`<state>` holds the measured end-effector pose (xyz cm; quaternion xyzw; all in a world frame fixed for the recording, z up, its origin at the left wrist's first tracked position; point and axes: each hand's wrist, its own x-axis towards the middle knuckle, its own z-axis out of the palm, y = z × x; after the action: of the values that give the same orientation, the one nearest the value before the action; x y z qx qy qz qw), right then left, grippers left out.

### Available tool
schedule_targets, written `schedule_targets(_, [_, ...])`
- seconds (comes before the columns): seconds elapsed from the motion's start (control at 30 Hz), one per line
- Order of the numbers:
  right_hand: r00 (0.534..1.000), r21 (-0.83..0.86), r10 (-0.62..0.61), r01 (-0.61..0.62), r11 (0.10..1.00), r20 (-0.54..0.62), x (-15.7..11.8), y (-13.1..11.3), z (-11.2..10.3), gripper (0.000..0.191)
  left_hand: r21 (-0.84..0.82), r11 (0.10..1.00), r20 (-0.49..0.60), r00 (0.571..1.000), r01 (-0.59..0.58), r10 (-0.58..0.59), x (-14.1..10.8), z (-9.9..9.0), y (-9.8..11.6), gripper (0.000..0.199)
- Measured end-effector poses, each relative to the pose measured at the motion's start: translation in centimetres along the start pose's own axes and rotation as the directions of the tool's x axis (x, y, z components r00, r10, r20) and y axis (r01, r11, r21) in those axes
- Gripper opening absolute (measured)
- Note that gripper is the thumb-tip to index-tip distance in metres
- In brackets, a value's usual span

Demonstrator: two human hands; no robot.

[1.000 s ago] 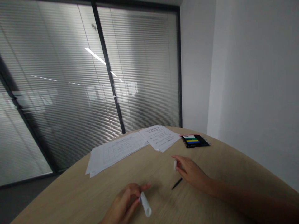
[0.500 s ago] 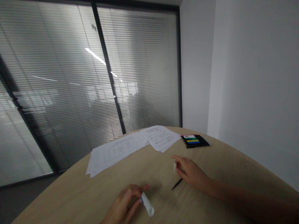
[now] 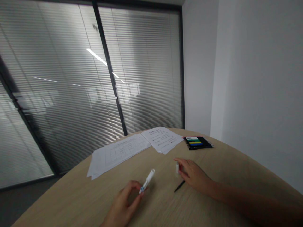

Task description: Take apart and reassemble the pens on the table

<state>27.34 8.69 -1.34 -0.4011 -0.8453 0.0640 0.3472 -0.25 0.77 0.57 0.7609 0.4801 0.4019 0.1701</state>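
Near the bottom centre, my left hand [image 3: 126,201] pinches the lower end of a white tube-like pen body [image 3: 148,179], which tilts up and to the right; a bluish bit shows at the fingertips. To the right, my right hand [image 3: 193,175] holds a small white cap-like piece [image 3: 177,167] between thumb and fingers. Just below that hand a thin black pen part [image 3: 179,186] lies on the table, its far end close to the palm.
Printed sheets [image 3: 123,153] lie at the back left of the wooden table [image 3: 78,201], with another printed page [image 3: 163,140] beside them. A row of pens [image 3: 198,143] with coloured labels sits at the back right. Behind stand a blinds-covered glass partition and a white wall.
My left hand has swung the white pen body from pointing down and right to pointing up and right. My right hand has stayed in place with the white piece.
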Motion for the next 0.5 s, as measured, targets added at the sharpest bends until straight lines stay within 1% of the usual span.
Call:
schedule_targets(0.1, [1.000,0.007,0.006,-0.006,1.000,0.010,0.0,-0.1,-0.1,0.042,-0.090,0.983,-0.067,0.984,0.159,-0.166,0.9,-0.2,0.7,0.007])
schedule_targets(0.17, [1.000,0.006,0.012,-0.012,1.000,0.018,0.0,-0.2,-0.1,0.042,-0.128,0.969,-0.139,0.964,0.210,-0.227,1.4,-0.4,0.9,0.010])
schedule_targets(0.27, [1.000,0.004,0.018,-0.018,1.000,0.023,0.1,-0.2,-0.2,0.042,-0.153,0.956,-0.215,0.936,0.249,-0.278,1.8,-0.7,1.1,0.011])
schedule_targets(0.33, [1.000,0.007,0.016,-0.016,1.000,0.024,0.1,-0.2,-0.2,0.041,-0.179,0.947,-0.234,0.923,0.268,-0.305,1.9,-0.9,1.2,0.011])
schedule_targets(0.4, [1.000,0.011,0.014,-0.015,1.000,0.020,0.1,-0.1,-0.1,0.042,-0.212,0.940,-0.236,0.919,0.268,-0.315,1.8,-0.9,1.3,0.012])
schedule_targets(0.5, [1.000,0.016,0.010,-0.010,1.000,0.009,0.0,0.1,0.0,0.043,-0.240,0.940,-0.237,0.925,0.241,-0.298,1.8,-0.8,1.3,0.014])
